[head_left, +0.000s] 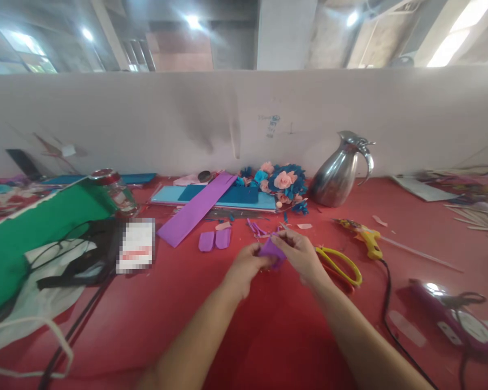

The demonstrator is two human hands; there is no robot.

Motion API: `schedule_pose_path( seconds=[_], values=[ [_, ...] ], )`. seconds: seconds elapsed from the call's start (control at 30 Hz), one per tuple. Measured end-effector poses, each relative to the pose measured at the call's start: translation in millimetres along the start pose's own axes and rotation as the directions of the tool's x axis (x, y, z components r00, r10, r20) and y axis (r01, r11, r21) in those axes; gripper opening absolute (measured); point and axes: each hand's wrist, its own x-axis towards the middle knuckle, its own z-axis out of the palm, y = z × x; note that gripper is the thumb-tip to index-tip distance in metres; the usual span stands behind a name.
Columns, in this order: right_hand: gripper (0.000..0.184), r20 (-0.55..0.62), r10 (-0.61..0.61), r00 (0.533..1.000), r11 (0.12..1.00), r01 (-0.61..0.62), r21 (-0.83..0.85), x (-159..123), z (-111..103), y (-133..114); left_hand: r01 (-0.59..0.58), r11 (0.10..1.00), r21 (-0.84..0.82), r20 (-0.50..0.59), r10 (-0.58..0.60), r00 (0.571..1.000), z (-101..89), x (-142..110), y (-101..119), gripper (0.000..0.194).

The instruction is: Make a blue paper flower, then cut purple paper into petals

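Observation:
Both hands meet over the red table around a small piece of purple crepe paper [273,250]. My left hand [246,265] pinches its lower left side between thumb and fingers. My right hand [299,252] is closed on its upper right part; those fingertips partly hide it. Beside my right wrist lies a pair of scissors with yellow handles [343,262], its blades mostly out of sight behind the hand. Two purple petal-shaped pieces [214,239] rest side by side left of my hands. Thin purple scraps [256,227] lie just beyond my fingers.
A long purple strip [197,210] crosses blue paper sheets [166,195]. Behind are paper flowers [284,180] and a metal jug [336,173]. To the right are a yellow glue gun [369,242] with a cord and a dark red device [455,319]. A green box [44,227] and glass jar [116,192] stand left.

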Motion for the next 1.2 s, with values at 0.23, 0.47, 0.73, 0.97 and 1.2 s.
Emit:
schedule_pose_path(
  seconds=[0.23,0.47,0.73,0.97,1.2],
  values=[
    [0.026,0.031,0.033,0.999,0.999,-0.033,-0.013,2,-2,3,-0.07,0.992,0.104,-0.054,0.076,0.996,4.5,-2,-3,0.022],
    [0.034,0.054,0.077,0.996,0.991,-0.082,0.102,5,-1,6,-0.09,0.992,0.087,-0.14,0.101,0.985,3.6,-1,1,0.026],
    [0.033,0.023,0.054,0.998,0.99,-0.057,0.132,8,-4,1,-0.137,0.991,0.015,-0.166,0.137,0.977,-9.4,6,4,0.024],
    [0.027,0.015,0.108,0.994,0.979,-0.109,0.173,6,-3,-5,-0.091,0.995,-0.035,-0.179,0.083,0.98,-12.1,8,8,0.03],
    [0.031,-0.015,0.064,0.998,0.99,-0.061,0.127,7,-3,3,-0.155,0.987,-0.035,-0.239,0.143,0.96,-10.9,8,5,0.027]
  ],
)
